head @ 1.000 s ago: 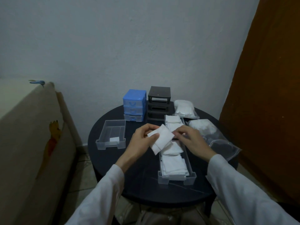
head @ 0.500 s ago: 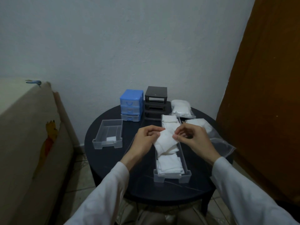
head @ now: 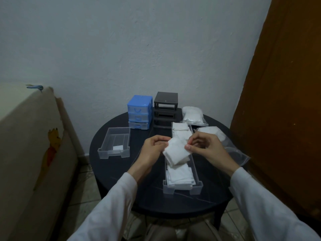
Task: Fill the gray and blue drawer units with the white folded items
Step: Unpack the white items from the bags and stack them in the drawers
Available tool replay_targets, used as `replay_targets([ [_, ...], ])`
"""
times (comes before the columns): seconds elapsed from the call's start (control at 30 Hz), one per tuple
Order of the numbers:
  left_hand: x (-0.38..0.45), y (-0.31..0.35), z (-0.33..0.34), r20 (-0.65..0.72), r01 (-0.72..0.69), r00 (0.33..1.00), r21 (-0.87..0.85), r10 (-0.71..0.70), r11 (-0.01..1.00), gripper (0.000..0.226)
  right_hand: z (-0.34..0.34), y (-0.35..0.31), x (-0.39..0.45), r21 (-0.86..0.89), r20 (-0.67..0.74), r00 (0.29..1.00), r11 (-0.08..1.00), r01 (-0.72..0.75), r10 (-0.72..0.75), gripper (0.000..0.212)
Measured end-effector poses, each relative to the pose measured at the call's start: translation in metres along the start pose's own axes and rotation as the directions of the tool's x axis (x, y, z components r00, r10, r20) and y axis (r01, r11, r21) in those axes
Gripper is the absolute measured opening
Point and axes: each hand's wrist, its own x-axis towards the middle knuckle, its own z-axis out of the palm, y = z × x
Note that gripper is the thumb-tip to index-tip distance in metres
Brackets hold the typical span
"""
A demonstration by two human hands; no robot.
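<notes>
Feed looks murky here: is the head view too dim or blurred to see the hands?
Head view: dim, bluish light, no glare; edges bow from the wide lens. Left hand and right hand show fairly sharply, both pinching the white folded item.

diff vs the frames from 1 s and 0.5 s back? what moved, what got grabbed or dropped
Little changed. Both hands keep pinching the same white folded piece: left hand at its left edge, right hand at its right. The piece went from held flat and tilted to lower, over the filled drawer. Nothing was let go. The nearly empty drawer, blue unit, gray unit and bags stayed put.
</notes>
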Motion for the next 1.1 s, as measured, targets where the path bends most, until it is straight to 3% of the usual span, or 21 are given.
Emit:
replay_targets([
  [0.1, -0.002, 0.001, 0.003, 0.02, 0.024, 1.0, -0.017, -0.024, 1.0, 0.019, 0.005, 0.007, -0.004, -0.119, 0.023, 0.999, 0.993, -0.023, 0.026, 0.011],
  [0.2, -0.004, 0.0, 0.007, 0.032, 0.046, 0.998, -0.02, -0.045, 0.999, 0.021, 0.011, 0.015, -0.007, -0.204, -0.049, 0.999, 0.979, -0.017, 0.007, 0.009],
  [0.37, -0.003, -0.002, 0.009, 0.037, 0.052, 0.998, -0.05, -0.05, 0.997, 0.021, 0.018, 0.018, -0.009, -0.168, -0.083, 0.997, 0.986, -0.019, 0.005, 0.014],
  [0.5, -0.003, -0.001, 0.01, 0.032, 0.071, 0.997, -0.091, -0.068, 0.993, 0.019, 0.018, 0.015, -0.011, -0.253, -0.101, 0.989, 0.964, 0.082, -0.11, 0.023],
  [0.67, -0.004, 0.001, 0.009, 0.042, 0.093, 0.995, -0.148, -0.087, 0.985, 0.018, 0.018, 0.015, -0.009, -0.271, -0.089, 0.985, 0.955, 0.121, -0.15, 0.014],
  [0.9, 0.001, -0.006, -0.001, -0.109, -0.044, 0.993, 0.088, 0.053, 0.995, 0.022, 0.008, 0.003, -0.012, -0.246, -0.091, 0.986, 0.963, 0.112, -0.138, 0.021],
  [1.1, -0.005, -0.001, 0.001, 0.004, -0.117, 0.993, 0.125, 0.118, 0.985, 0.024, 0.01, -0.001, -0.011, -0.128, -0.039, 0.998, 0.991, 0.035, -0.04, 0.018],
])
